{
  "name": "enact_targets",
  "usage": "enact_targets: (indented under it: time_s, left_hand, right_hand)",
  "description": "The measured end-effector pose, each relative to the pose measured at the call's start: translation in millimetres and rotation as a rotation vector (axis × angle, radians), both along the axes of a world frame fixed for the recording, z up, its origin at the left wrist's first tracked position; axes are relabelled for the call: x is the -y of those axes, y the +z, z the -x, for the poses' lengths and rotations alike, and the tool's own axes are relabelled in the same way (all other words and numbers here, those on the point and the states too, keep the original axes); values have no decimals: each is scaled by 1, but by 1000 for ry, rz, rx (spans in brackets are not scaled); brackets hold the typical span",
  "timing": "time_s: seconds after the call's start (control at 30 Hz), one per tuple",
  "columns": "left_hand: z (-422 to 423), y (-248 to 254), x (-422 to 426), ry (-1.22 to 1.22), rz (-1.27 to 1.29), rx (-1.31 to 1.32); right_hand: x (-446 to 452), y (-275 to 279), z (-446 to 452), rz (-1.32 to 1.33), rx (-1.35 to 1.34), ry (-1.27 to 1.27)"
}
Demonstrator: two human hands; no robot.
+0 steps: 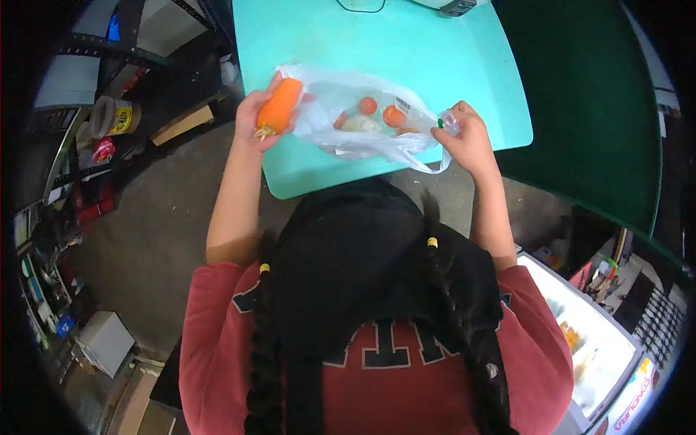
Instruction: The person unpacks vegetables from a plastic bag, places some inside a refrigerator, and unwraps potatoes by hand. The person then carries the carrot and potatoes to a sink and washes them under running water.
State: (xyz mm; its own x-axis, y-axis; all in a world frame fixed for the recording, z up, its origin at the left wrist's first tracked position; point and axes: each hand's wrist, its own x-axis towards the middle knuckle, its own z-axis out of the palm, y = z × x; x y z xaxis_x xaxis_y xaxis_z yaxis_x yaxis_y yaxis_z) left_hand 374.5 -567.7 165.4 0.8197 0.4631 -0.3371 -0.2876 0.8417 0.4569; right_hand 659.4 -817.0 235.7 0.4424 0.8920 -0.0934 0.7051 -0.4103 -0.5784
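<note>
My left hand [251, 119] is closed around a thick orange carrot [279, 107], its stem end pointing down toward me. The carrot lies against the left end of a clear plastic bag [319, 119], and some fingers are hidden behind them. Inside the bag several round things show, among them a red tomato [367, 106], another orange-red one [394, 116] with a white label near it, and something pale [360, 124]. At the other end, my right hand [467, 138] pinches the gathered plastic beside a small green spot. A bag handle loop hangs below that hand.
The bag is over the turquoise table [326, 43], near its front edge. A grey device [458, 7] stands at the far edge. Shelving with a jar [116, 116] is at left; a lit white open container [591, 348] is at lower right.
</note>
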Motion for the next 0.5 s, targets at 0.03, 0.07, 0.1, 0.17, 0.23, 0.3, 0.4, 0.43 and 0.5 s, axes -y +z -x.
enact_targets:
  time_s: [0.03, 0.07, 0.1, 0.17, 0.23, 0.3, 0.4, 0.43, 0.5]
  left_hand:
    - [6, 1, -4, -103, -36, 36]
    - [12, 4, -7, -204, -73, 73]
    - [15, 9, -6, -209, -71, 75]
    - [23, 18, -2, -334, -94, 158]
    - [29, 20, 3, -341, -107, 139]
    - [32, 20, 4, -344, -122, 117]
    - [37, 21, 5, -326, -118, 147]
    - [39, 22, 4, -316, -111, 153]
    - [41, 24, 3, -306, -103, 162]
  right_hand:
    - [2, 0, -1, 1, 4, -8]
    - [2, -2, 0, -109, -99, -27]
    - [3, -4, 0, -218, -202, -45]
    - [5, -7, 3, -211, -243, -99]
    - [7, -14, 4, -205, -285, -151]
    - [9, -24, 5, -185, -257, -194]
    - [11, -29, 10, -173, -195, -238]
    - [12, -32, 10, -171, -194, -240]
    - [12, -36, 8, -188, -204, -254]
